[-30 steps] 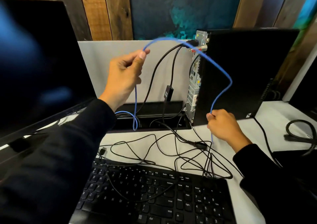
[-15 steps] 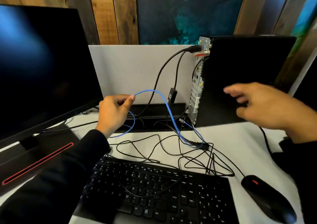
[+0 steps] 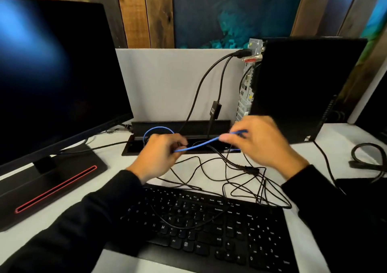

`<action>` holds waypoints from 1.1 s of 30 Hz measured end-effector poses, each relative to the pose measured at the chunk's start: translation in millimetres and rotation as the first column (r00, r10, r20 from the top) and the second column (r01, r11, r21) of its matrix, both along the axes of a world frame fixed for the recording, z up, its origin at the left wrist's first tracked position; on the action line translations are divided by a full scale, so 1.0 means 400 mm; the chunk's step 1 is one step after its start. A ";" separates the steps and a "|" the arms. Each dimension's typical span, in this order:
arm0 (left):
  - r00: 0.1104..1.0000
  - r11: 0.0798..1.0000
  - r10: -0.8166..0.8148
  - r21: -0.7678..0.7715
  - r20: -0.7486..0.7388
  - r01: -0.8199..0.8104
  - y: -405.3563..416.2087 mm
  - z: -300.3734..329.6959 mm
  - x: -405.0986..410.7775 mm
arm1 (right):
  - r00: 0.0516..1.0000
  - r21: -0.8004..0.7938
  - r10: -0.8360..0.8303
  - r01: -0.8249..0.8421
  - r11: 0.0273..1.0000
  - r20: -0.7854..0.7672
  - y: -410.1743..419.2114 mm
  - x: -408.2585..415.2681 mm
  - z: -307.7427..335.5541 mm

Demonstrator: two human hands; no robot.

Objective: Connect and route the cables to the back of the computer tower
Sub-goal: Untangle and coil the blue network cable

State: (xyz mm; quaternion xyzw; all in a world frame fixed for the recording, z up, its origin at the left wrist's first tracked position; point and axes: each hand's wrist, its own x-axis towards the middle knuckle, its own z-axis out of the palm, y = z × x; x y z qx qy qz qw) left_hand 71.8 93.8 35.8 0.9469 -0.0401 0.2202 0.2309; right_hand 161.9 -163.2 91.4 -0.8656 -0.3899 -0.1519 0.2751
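Two black cables (image 3: 211, 78) are already plugged in at the top of the computer tower (image 3: 301, 88), far right, while the blue cable (image 3: 196, 145), unconnected, is pinched between the left hand (image 3: 161, 153) and right hand (image 3: 257, 143) over the desk cable tray (image 3: 129, 149).

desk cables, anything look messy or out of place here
Yes. A tangle of thin black cables sprawls loose across the desk, and one strand droops over the keyboard keys. The blue cable, held between the left hand and right hand, is not plugged into the tower.
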 end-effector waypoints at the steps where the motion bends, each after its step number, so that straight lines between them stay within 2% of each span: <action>1: 0.999 0.999 0.044 0.006 -0.022 -0.044 0.040 -0.014 -0.006 | 0.999 0.123 -0.039 0.039 0.992 -0.001 -0.023 0.019 0.009; 3: 0.993 0.995 0.096 0.009 -0.064 -0.095 0.105 -0.042 -0.019 | 0.985 0.395 -0.170 0.164 0.904 -0.020 -0.064 0.061 0.021; 4: 0.992 0.995 0.095 -0.007 -0.081 -0.096 0.125 -0.054 -0.027 | 0.969 0.481 -0.247 0.228 0.847 -0.024 -0.081 0.078 0.022; 5: 0.992 0.995 0.087 -0.036 -0.092 -0.091 0.133 -0.062 -0.037 | 0.948 0.526 -0.317 0.285 0.801 -0.031 -0.095 0.093 0.018; 7: 0.995 0.994 0.040 -0.096 -0.091 -0.048 0.113 -0.069 -0.057 | 0.913 0.533 -0.407 0.354 0.769 -0.019 -0.112 0.114 -0.009; 9: 0.997 0.992 -0.043 -0.122 -0.057 0.036 0.058 -0.060 -0.073 | 0.890 0.422 -0.455 0.405 0.811 0.022 -0.108 0.129 -0.045; 12: 0.990 0.973 -0.137 -0.186 0.012 0.137 -0.037 -0.041 -0.085 | 0.811 -0.006 -0.573 0.577 0.816 0.122 -0.067 0.118 -0.088; 13: 0.989 0.970 -0.146 -0.190 0.037 0.150 -0.059 -0.040 -0.083 | 0.833 -0.091 -0.525 0.545 0.834 0.176 -0.048 0.104 -0.098; 14: 0.988 0.974 -0.146 -0.165 0.056 0.154 -0.077 -0.041 -0.081 | 0.883 -0.113 -0.414 0.445 0.888 0.221 -0.026 0.082 -0.102; 16: 0.987 0.982 -0.143 -0.112 0.075 0.151 -0.096 -0.052 -0.073 | 0.962 -0.100 -0.125 0.153 0.983 0.244 0.023 0.023 -0.097; 18: 0.984 0.982 -0.139 -0.110 0.109 0.151 -0.104 -0.061 -0.074 | 0.986 -0.177 0.123 -0.101 0.979 0.115 0.067 -0.037 -0.096; 19: 0.982 0.983 -0.131 -0.108 0.134 0.146 -0.107 -0.059 -0.077 | 0.981 -0.234 0.194 -0.184 0.955 0.019 0.083 -0.062 -0.092; 21: 0.979 0.987 -0.111 -0.095 0.172 0.128 -0.109 -0.052 -0.075 | 0.957 -0.268 0.233 -0.274 0.924 -0.176 0.096 -0.087 -0.085; 22: 0.978 0.987 -0.110 -0.099 0.179 0.129 -0.105 -0.051 -0.073 | 0.952 -0.258 0.230 -0.278 0.925 -0.202 0.096 -0.085 -0.083; 24: 0.982 0.987 -0.120 -0.093 0.147 0.134 -0.078 -0.056 -0.060 | 0.964 -0.188 0.233 -0.255 0.949 -0.129 0.087 -0.068 -0.071; 27: 0.993 0.992 -0.112 -0.054 -0.033 0.110 0.001 -0.094 -0.030 | 0.957 0.113 0.267 -0.254 0.960 -0.117 0.058 -0.051 -0.032; 30: 0.996 0.996 -0.040 -0.078 -0.073 0.035 0.097 -0.127 -0.011 | 0.944 0.402 0.289 -0.206 0.892 -0.159 0.025 -0.029 0.010; 33: 0.994 0.994 0.027 -0.105 -0.103 -0.038 0.166 -0.138 0.002 | 0.933 0.524 0.313 -0.180 0.832 -0.176 -0.001 0.002 0.013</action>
